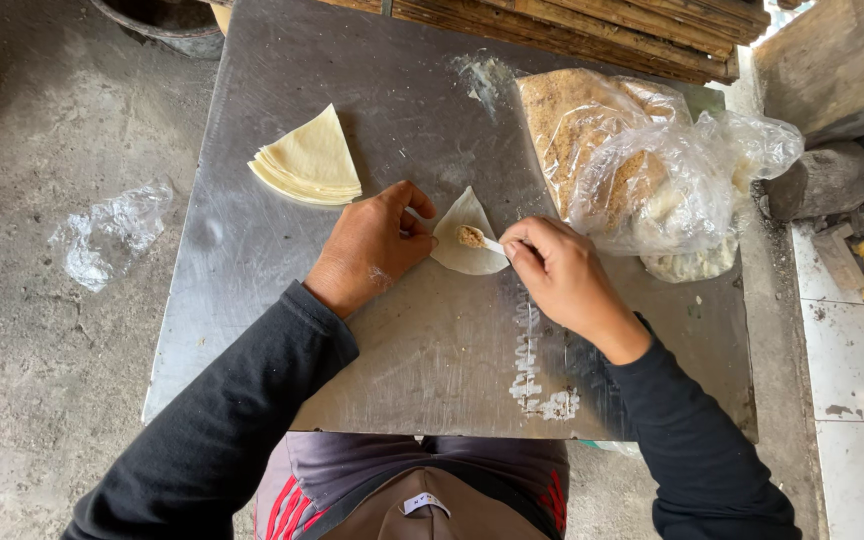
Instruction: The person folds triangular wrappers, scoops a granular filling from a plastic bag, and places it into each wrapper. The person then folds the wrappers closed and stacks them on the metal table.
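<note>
Now the fingers of the right hand [562,275] are pinched on a small white spoon [492,243], whose tip puts brown filling [469,237] on a single wrapper [467,240]. The left hand [372,245] holds nothing and presses this wrapper flat on the metal desk [432,350]. It is not folded yet. Beyond the left fingers a stack of wrappers [309,160] waits unfilled; beyond the right fingers lie plastic bags [642,170] with crumbly filling.
</note>
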